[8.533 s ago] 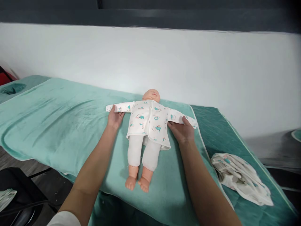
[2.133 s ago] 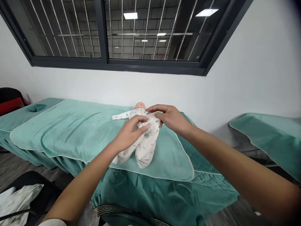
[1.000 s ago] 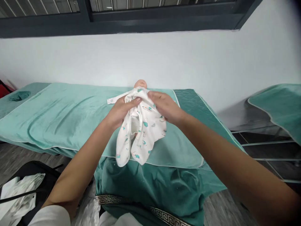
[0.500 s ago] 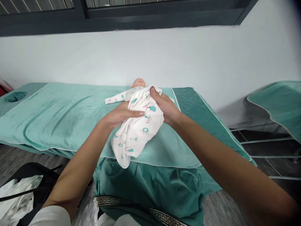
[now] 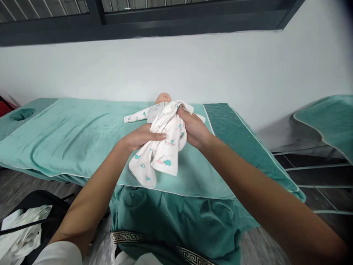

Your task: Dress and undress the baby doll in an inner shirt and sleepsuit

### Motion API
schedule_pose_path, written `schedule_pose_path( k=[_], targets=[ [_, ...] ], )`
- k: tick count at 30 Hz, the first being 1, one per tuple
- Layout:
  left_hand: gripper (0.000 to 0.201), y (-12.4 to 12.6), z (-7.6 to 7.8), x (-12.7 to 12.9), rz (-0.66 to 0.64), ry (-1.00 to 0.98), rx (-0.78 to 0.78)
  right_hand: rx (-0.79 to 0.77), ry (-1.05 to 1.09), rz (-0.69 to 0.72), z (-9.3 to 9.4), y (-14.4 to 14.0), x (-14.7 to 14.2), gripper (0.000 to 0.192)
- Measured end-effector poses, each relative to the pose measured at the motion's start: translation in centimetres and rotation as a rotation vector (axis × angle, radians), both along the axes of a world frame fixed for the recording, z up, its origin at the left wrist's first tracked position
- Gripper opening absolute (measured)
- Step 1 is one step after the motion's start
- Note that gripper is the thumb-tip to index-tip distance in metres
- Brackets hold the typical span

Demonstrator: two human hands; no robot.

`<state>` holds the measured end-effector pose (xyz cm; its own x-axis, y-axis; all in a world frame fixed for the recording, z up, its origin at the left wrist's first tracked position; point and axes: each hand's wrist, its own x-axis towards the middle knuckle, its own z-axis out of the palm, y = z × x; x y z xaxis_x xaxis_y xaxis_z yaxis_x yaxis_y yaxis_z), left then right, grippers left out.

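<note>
- The printed baby trousers (image 5: 161,147) hang bunched between both hands above the doll (image 5: 163,98), which lies on the teal towel (image 5: 82,132) near the wall
- The left hand (image 5: 138,137) lies flat against the cloth, fingers together and stretched out; it would do well to steady the legs from below
- The right hand (image 5: 193,127) has its fingers closed around the waistband end; keeping that grip firm should help hold the opening wide
- Judging by the dangling legs, gathering each one short looks wise
</note>
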<state>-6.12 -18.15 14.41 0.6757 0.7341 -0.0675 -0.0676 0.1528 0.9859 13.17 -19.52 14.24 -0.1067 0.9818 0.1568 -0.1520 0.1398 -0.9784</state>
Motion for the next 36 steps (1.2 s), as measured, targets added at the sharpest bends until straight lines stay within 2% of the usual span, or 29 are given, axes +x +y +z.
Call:
schedule_pose_path(
  k=[4, 8, 10, 13, 17, 19, 22, 25, 28, 30, 32, 34, 36],
  targets=[
    [0.056, 0.0, 0.0, 0.5, 0.096, -0.164, 0.005, -0.034, 0.040, 0.073, -0.4, -0.2, 0.7, 0.066],
    [0.046, -0.4, 0.0, 1.3, 0.152, -0.291, -0.036, -0.099, -0.114, 0.339, -0.4, -1.3, 1.0, 0.061],
    [0.042, -0.6, -0.1, 1.5, 0.168, -0.318, -0.063, -0.086, -0.111, 0.379, -0.5, -1.5, 0.8, 0.057],
    [0.047, -0.5, -0.6, 1.2, 0.146, -0.254, -0.094, -0.005, 0.041, 0.219, -0.6, -1.1, 0.6, 0.047],
    [0.054, 0.0, -0.6, 0.5, -0.025, -0.017, -0.090, 0.058, 0.127, 0.066, -0.9, -0.1, 0.9, 0.044],
    [0.056, 0.0, -0.2, 0.6, -0.053, -0.026, -0.083, 0.077, 0.139, 0.026, -1.2, 0.0, 1.3, 0.047],
    [0.055, 0.0, 0.4, 1.2, 0.024, -0.138, -0.093, 0.051, 0.139, 0.005, -1.9, -0.4, 1.6, 0.052],
    [0.050, 0.1, -0.3, 1.7, 0.122, -0.108, -0.127, -0.049, 0.109, 0.093, -3.4, -1.8, 1.9, 0.054],
    [0.048, 0.4, -2.7, 1.9, 0.177, 0.061, -0.118, -0.175, 0.056, 0.175, -6.0, -3.9, 2.1, 0.055],
    [0.045, 0.5, -4.6, 2.1, 0.177, 0.220, -0.009, -0.281, -0.017, 0.135, -8.2, -5.3, 2.2, 0.054],
    [0.039, 0.3, -6.1, 2.4, 0.111, 0.421, 0.186, -0.329, -0.098, 0.040, -10.4, -6.6, 2.2, 0.052],
    [0.032, -0.1, -6.8, 2.9, 0.043, 0.574, 0.325, -0.318, -0.167, -0.012, -12.3, -7.6, 2.0, 0.049],
    [0.025, -0.7, -7.0, 3.6, -0.027, 0.719, 0.442, -0.284, -0.238, -0.064, -13.8, -8.2, 1.8, 0.045]
  ],
)
